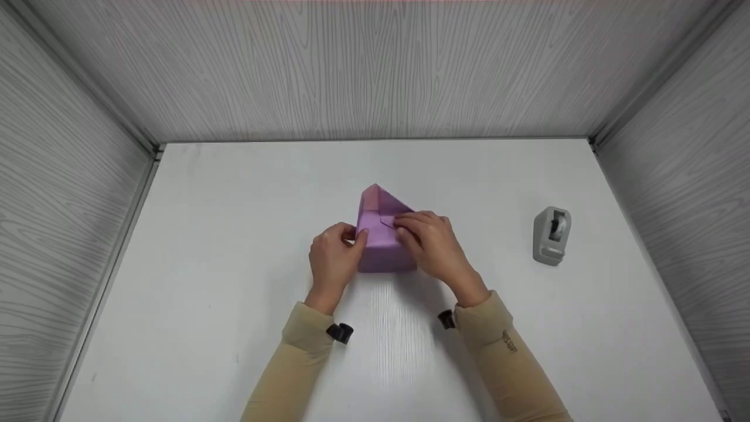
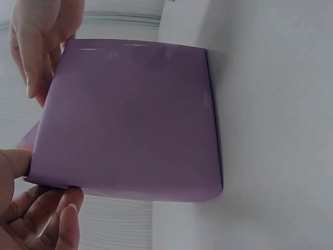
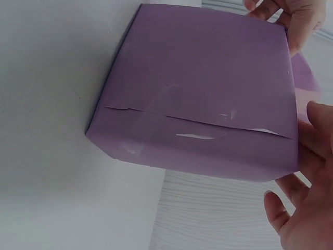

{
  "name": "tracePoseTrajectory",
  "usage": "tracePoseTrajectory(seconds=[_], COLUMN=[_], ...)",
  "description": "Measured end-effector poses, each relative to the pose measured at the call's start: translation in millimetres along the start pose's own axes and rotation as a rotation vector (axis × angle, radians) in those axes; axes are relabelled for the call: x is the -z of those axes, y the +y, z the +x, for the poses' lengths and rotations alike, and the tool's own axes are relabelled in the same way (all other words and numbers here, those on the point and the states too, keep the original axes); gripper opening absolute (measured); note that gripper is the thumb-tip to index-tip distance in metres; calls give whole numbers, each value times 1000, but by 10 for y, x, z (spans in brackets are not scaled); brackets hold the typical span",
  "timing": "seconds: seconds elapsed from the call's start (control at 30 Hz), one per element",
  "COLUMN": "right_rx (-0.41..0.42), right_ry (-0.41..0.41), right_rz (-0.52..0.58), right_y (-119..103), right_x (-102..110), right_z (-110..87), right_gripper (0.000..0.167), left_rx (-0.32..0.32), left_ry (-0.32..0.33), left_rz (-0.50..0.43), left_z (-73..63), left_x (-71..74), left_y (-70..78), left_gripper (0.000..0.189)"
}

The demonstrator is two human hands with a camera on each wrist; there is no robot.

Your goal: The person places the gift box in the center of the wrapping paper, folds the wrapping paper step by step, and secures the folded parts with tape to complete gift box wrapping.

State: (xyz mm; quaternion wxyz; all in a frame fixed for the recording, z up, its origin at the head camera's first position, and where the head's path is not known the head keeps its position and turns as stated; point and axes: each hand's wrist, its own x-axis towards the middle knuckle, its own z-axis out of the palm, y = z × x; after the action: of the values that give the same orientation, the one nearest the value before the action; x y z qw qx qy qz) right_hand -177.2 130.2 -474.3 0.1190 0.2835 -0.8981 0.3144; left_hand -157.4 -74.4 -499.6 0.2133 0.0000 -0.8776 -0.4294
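A box wrapped in purple paper (image 1: 384,261) stands at the middle of the table, with its near side toward me. At its top, the paper's far end rises to a pointed flap (image 1: 394,199). My left hand (image 1: 335,258) grips the box's left edge, thumb on top and fingers along the side. My right hand (image 1: 436,243) lays its extended fingers on the folded paper at the top right. In the right wrist view, a slit-like paper seam (image 3: 218,125) with shiny strips of clear tape (image 3: 151,112) runs along the box's face.
A grey tape dispenser (image 1: 551,235) stands on the white table (image 1: 234,193) to the right. Wood-grained panels (image 1: 375,70) enclose the table at the back and both sides. A black wrist mount (image 1: 340,333) sits at the left cuff.
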Motion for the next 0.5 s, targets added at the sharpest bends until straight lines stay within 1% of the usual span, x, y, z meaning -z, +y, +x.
tracePoseTrajectory(seconds=[0.1,0.17,0.33,0.43,0.5], right_rx=[19,38,61,75,101], right_ry=[67,104,160,160,149], right_rz=[75,77,-23,-59,-78], right_y=[32,54,91,109,123], right_x=[46,69,113,127,128], right_z=[-33,-70,-190,-258,-292], right_gripper=[16,12,7,7,9], left_rx=[1,3,17,26,31], left_ry=[2,1,2,-3,-7], left_rz=[-3,-2,-1,0,1], left_z=[-4,-6,-7,-9,-11], left_x=[-2,-2,3,6,8], left_y=[2,3,10,12,11], left_gripper=[19,19,20,20,20])
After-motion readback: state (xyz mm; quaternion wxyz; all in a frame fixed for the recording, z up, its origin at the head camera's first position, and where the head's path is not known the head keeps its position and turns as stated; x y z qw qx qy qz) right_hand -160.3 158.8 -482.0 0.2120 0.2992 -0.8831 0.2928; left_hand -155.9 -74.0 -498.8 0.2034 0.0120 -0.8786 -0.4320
